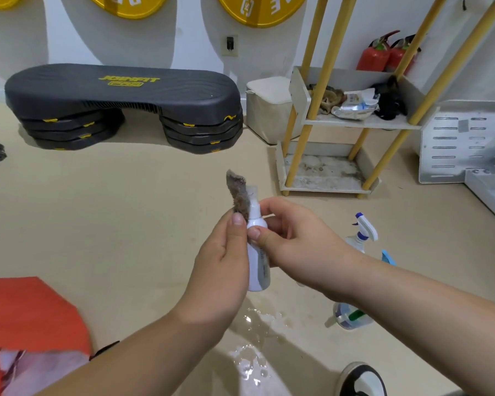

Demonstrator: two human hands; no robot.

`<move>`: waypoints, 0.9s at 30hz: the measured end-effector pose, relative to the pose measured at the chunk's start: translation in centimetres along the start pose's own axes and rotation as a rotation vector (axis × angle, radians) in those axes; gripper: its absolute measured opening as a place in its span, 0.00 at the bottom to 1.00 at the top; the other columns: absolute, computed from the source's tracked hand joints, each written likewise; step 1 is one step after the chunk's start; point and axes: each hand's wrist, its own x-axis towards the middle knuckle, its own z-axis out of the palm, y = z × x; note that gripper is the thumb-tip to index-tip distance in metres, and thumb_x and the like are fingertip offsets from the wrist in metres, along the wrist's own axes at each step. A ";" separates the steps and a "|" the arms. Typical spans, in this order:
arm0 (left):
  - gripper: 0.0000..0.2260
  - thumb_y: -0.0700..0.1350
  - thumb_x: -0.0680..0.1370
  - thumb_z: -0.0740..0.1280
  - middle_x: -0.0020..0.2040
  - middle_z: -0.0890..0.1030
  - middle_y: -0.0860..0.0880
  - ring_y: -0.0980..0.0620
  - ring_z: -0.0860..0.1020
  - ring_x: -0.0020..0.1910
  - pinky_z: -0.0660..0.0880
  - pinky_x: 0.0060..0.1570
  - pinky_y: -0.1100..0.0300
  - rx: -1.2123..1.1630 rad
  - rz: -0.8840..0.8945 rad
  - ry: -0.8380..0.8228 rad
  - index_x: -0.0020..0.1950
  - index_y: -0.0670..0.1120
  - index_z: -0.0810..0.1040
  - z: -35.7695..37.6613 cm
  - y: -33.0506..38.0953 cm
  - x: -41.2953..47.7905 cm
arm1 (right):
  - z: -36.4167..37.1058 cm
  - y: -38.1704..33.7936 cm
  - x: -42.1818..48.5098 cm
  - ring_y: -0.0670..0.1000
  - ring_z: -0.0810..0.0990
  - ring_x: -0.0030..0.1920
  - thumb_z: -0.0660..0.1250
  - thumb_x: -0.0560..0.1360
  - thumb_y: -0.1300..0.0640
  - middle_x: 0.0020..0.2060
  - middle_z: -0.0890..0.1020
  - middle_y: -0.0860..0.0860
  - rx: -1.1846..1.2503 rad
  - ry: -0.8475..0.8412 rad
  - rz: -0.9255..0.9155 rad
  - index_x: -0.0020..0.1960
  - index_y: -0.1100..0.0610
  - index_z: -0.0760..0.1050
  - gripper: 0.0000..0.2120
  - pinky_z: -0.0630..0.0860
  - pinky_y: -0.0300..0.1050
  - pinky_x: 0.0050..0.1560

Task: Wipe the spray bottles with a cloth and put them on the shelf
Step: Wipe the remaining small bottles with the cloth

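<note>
A small white spray bottle [257, 270] stands upright in mid-air at the centre, above the beige floor. My left hand [220, 261] grips its body and pinches a grey-brown cloth [238, 195] against its neck, the cloth sticking up beside the cap. My right hand [292, 238] pinches the bottle's neck from the right. On the floor to the right stand a white-and-blue trigger spray bottle [362, 231] and a clear bottle with a green part [350, 315], partly hidden by my right forearm. The shelf [326, 121] with yellow posts stands behind, at the right.
A water puddle [255, 344] lies on the floor below my hands. A black step platform [123, 104] sits at the back left, a white bin [267, 108] beside the shelf, a metal appliance [466, 141] at the right, an orange bag [26, 312] at the lower left.
</note>
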 end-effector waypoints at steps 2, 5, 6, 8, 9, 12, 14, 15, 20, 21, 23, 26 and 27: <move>0.18 0.57 0.88 0.54 0.44 0.87 0.56 0.57 0.85 0.43 0.75 0.43 0.57 -0.047 -0.091 -0.021 0.53 0.55 0.82 -0.8 0.1 0.8 | 0.5 0.2 -0.2 0.51 0.85 0.47 0.66 0.82 0.60 0.49 0.87 0.53 -0.062 -0.035 -0.035 0.59 0.53 0.77 0.06 0.80 0.44 0.46; 0.19 0.60 0.85 0.60 0.47 0.87 0.49 0.50 0.84 0.43 0.75 0.45 0.53 -0.183 -0.294 -0.149 0.47 0.49 0.83 -2.0 0.7 1.7 | 1.3 0.3 -0.5 0.53 0.85 0.48 0.67 0.82 0.59 0.49 0.86 0.52 -0.086 -0.064 -0.050 0.58 0.52 0.76 0.06 0.82 0.49 0.50; 0.20 0.59 0.85 0.60 0.49 0.88 0.48 0.49 0.85 0.43 0.76 0.47 0.53 -0.244 -0.331 -0.171 0.48 0.48 0.85 -2.0 0.9 1.6 | 1.3 0.2 -0.4 0.51 0.85 0.45 0.67 0.82 0.58 0.49 0.86 0.52 -0.054 -0.045 -0.037 0.58 0.51 0.76 0.06 0.81 0.47 0.45; 0.22 0.57 0.87 0.56 0.52 0.89 0.48 0.49 0.87 0.49 0.79 0.51 0.52 -0.263 -0.316 -0.141 0.54 0.48 0.87 -1.8 0.6 1.4 | 0.8 0.0 0.0 0.56 0.85 0.43 0.67 0.82 0.56 0.48 0.87 0.53 0.039 0.016 0.019 0.58 0.50 0.77 0.05 0.81 0.47 0.43; 0.22 0.57 0.88 0.54 0.52 0.89 0.48 0.48 0.87 0.51 0.79 0.53 0.53 -0.205 -0.273 -0.109 0.57 0.50 0.86 -1.5 0.3 1.4 | 0.6 0.1 0.4 0.61 0.85 0.46 0.67 0.83 0.55 0.48 0.87 0.55 0.083 0.058 0.054 0.58 0.50 0.76 0.05 0.83 0.54 0.47; 0.19 0.56 0.88 0.53 0.42 0.87 0.53 0.51 0.82 0.39 0.74 0.38 0.63 -0.036 -0.106 -0.033 0.55 0.57 0.84 -0.3 -0.2 0.1 | -0.1 0.5 1.3 0.60 0.86 0.53 0.68 0.82 0.53 0.52 0.86 0.58 0.154 0.200 0.128 0.57 0.50 0.77 0.05 0.81 0.67 0.58; 0.17 0.56 0.87 0.53 0.38 0.83 0.62 0.63 0.77 0.35 0.69 0.34 0.71 0.013 -0.030 -0.069 0.56 0.60 0.82 0.3 -0.6 -0.9 | -0.3 0.5 1.6 0.59 0.86 0.54 0.69 0.81 0.53 0.52 0.86 0.57 0.171 0.237 0.159 0.57 0.49 0.77 0.05 0.81 0.66 0.59; 0.16 0.55 0.87 0.54 0.37 0.81 0.64 0.65 0.75 0.36 0.68 0.34 0.73 0.043 0.001 -0.094 0.57 0.59 0.82 0.5 -0.7 -1.1 | -0.3 0.4 1.6 0.59 0.86 0.54 0.69 0.81 0.53 0.52 0.86 0.56 0.171 0.239 0.170 0.56 0.49 0.77 0.05 0.81 0.66 0.59; 0.16 0.55 0.88 0.55 0.50 0.86 0.55 0.58 0.83 0.49 0.77 0.52 0.59 0.019 -0.046 -0.122 0.51 0.59 0.82 -1.2 -0.1 1.3 | 0.3 -0.6 0.1 0.60 0.86 0.54 0.67 0.83 0.59 0.51 0.87 0.59 0.214 0.092 0.107 0.60 0.53 0.77 0.07 0.80 0.66 0.59; 0.15 0.58 0.86 0.56 0.54 0.87 0.53 0.54 0.84 0.55 0.79 0.57 0.53 -0.015 -0.088 -0.140 0.53 0.59 0.82 -1.6 0.1 1.6 | 0.5 -0.8 -0.2 0.59 0.86 0.54 0.66 0.83 0.59 0.52 0.87 0.59 0.220 0.052 0.092 0.61 0.53 0.77 0.08 0.81 0.64 0.60; 0.17 0.61 0.83 0.57 0.58 0.86 0.52 0.49 0.83 0.62 0.78 0.65 0.45 -0.089 -0.122 -0.164 0.60 0.57 0.82 -1.6 0.2 1.6 | 0.6 -0.9 -0.2 0.58 0.86 0.55 0.66 0.83 0.58 0.53 0.87 0.57 0.212 0.043 0.084 0.62 0.52 0.77 0.08 0.82 0.61 0.59; 0.17 0.55 0.88 0.53 0.57 0.86 0.58 0.58 0.84 0.58 0.78 0.62 0.55 -0.083 -0.094 -0.108 0.62 0.61 0.82 -0.2 0.3 -0.3 | -0.1 -0.3 0.7 0.60 0.86 0.52 0.67 0.83 0.56 0.54 0.85 0.60 0.228 0.172 0.169 0.60 0.53 0.77 0.06 0.83 0.61 0.56; 0.16 0.54 0.88 0.53 0.59 0.85 0.60 0.62 0.82 0.60 0.77 0.63 0.59 -0.044 -0.072 -0.097 0.63 0.62 0.81 0.4 0.2 -1.2 | -0.4 -0.2 1.1 0.61 0.86 0.53 0.67 0.83 0.55 0.54 0.85 0.60 0.225 0.218 0.200 0.59 0.53 0.77 0.06 0.83 0.64 0.57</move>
